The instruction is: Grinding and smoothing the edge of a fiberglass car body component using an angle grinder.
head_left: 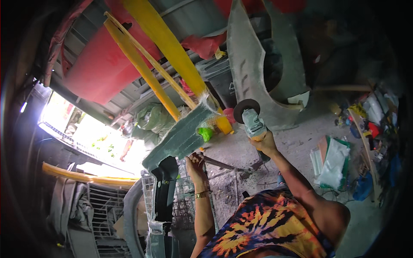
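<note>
In my right hand [266, 144] is an angle grinder [254, 124], its body dusted pale and its dark round disc [247, 111] facing up and away. The disc is apart from the grey-green fibreglass panel [180, 133] to its left. Ragged whitish fibres fringe that panel's far end. My left hand [195, 165] has its fingers curled at the panel's near edge and appears to grip it; the fingertips are partly hidden. Below the panel, a black moulded part [165, 189] hangs down beside my left forearm.
Yellow strips [144, 64] lean behind the panel. A large grey fender-like shell [247, 56] stands at the back, near a dark bin [219, 84]. Red panels [112, 60] are at upper left. Wire racks [105, 210] stand lower left; plastic sheets [333, 161] and clutter lie right.
</note>
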The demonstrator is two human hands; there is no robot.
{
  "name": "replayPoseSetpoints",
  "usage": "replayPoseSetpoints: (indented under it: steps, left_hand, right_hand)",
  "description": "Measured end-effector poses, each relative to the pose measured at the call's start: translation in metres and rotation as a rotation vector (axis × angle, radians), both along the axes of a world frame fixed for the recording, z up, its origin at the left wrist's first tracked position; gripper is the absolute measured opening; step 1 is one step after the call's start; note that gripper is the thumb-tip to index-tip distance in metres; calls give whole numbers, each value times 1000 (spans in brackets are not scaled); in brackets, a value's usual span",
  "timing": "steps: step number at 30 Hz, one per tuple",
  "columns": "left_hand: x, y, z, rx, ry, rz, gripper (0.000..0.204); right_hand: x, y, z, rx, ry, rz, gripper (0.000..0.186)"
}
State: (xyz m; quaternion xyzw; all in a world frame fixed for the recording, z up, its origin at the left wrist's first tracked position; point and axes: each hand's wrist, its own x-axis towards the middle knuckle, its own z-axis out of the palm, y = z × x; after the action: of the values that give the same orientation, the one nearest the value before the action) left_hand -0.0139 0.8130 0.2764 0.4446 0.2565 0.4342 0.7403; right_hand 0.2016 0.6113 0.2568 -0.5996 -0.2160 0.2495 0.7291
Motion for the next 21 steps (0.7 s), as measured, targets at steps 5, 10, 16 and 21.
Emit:
replayPoseSetpoints:
  steps: [5, 10, 16, 21]
  left_hand:
    - [5, 3, 4, 19, 109, 137, 36]
    - [1, 15, 2, -143, 182, 179, 30]
    - [5, 11, 14, -219, 180, 177, 25]
    - [5, 12, 18, -193, 179, 208, 19]
  right_hand:
    - [22, 2, -15, 46, -320, -67, 51]
    - [40, 7, -13, 1, -315, 67, 57]
    - [58, 17, -2, 65, -360, 193, 66]
    - [61, 27, 5, 103, -358, 258, 65]
